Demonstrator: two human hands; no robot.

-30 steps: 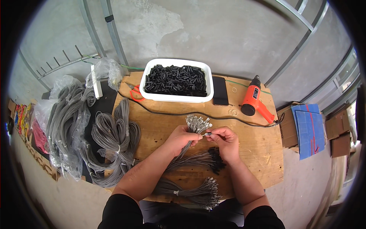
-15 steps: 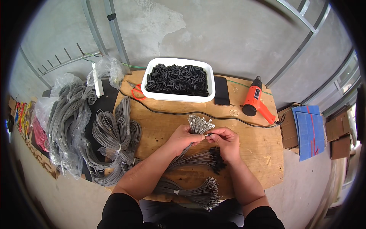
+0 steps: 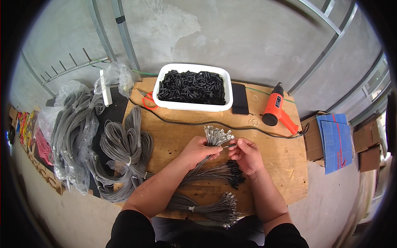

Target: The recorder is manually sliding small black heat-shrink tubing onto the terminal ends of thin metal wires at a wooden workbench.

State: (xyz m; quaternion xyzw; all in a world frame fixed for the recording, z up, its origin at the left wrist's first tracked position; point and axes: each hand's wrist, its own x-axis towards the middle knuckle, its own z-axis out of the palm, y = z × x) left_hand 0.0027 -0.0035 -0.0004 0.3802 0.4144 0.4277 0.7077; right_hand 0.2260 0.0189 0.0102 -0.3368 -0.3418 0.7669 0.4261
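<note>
My left hand (image 3: 199,150) is closed around a bundle of grey wires (image 3: 216,135), whose silvery metal ends fan out above the fingers. Just to its right, my right hand (image 3: 248,157) pinches a short black sleeve (image 3: 232,145) between thumb and fingertips. The sleeve points at the left fingertips and seems to sit on one wire's end; the exact contact is too small to tell. Below the hands lies a second grey bundle (image 3: 206,172) with black sleeves (image 3: 235,174) on its ends. Nearer me is a tied bundle (image 3: 206,205) with bare metal ends.
A white tub (image 3: 194,106) full of black sleeves stands at the back, beside a dark phone (image 3: 240,99). An orange heat gun (image 3: 274,108) lies right, its black cord (image 3: 194,122) crossing the wooden table. Red-handled scissors (image 3: 149,101) and coiled grey wires (image 3: 118,144) are left.
My right hand has drawn slightly right, away from the left, and its fingers have loosened. More of the black sleeve shows now. My left hand keeps its hold on the bundle.
</note>
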